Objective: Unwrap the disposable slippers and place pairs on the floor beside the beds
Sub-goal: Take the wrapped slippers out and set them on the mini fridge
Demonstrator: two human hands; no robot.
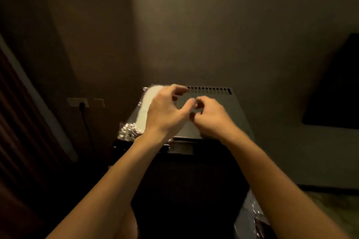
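Above the grey worktop point(229, 114), both hands are raised. Left hand point(165, 114) is half-curled, empty; right hand point(211, 116) is pinched, contents untellable. Wrapped slippers point(144, 108) are seen at ten o'clock.

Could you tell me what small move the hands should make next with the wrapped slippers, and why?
Probably lower the left hand onto the wrapped slippers and take hold. The white pair, in clear plastic, lies on the grey appliance top under that hand; both hands hover with fingers curled, and the right hand seems to hold nothing clear.
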